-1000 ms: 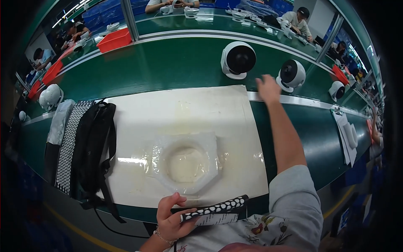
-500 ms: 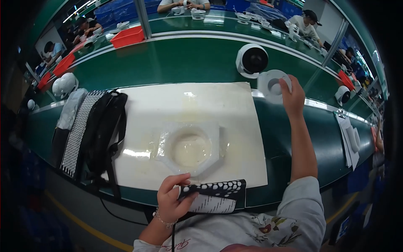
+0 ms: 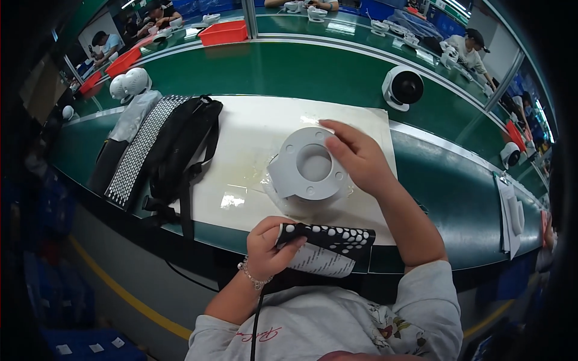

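Note:
My left hand (image 3: 265, 243) is closed on the left end of a sticker sheet (image 3: 331, 256), black with rows of white round pads and a folded, printed pale backing. Above it, my right hand (image 3: 361, 159) grips the right edge of a white ring-shaped plastic part (image 3: 290, 171), thumb on its top face. Several small round recesses dot the ring around a large centre hole. The ring is over a translucent block (image 3: 301, 207), which it mostly hides; whether they touch I cannot tell. Both lie within a white board (image 3: 247, 132).
A white camera-like device with a black round face (image 3: 406, 88) stands at the back right. Left of the board lie a black strapped bag (image 3: 180, 138) and a dotted sheet roll (image 3: 141, 147). A clipboard with papers (image 3: 507, 210) is far right; red bins (image 3: 224, 34) line the back.
My right hand has brought the white ring from beside the camera-like device leftward and nearer, over the translucent block. The left hand still holds the sticker sheet. The whole view has shifted.

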Demonstrator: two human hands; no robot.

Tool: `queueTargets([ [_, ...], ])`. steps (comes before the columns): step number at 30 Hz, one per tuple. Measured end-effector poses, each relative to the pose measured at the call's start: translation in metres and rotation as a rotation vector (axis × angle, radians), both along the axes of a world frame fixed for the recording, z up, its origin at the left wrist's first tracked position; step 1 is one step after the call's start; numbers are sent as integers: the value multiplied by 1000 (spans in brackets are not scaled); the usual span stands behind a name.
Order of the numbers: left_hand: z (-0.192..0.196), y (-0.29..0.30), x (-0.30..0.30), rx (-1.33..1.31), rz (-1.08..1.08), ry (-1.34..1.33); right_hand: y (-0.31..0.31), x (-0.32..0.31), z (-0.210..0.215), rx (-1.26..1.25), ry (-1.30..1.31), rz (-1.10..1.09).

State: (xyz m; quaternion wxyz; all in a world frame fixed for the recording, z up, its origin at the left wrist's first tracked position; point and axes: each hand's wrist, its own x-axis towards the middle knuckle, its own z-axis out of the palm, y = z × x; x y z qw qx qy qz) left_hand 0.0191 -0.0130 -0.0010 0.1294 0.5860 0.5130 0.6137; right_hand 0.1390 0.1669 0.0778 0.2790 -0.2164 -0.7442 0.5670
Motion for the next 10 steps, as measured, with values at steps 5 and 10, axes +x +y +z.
queueTargets([
  [5, -4, -1, -1, 51, 90, -104, -25, 55, -18, 512, 151, 6],
  [10, -15, -2, -4, -34, 102, -491, -49, 69, -35, 554, -40, 116],
])
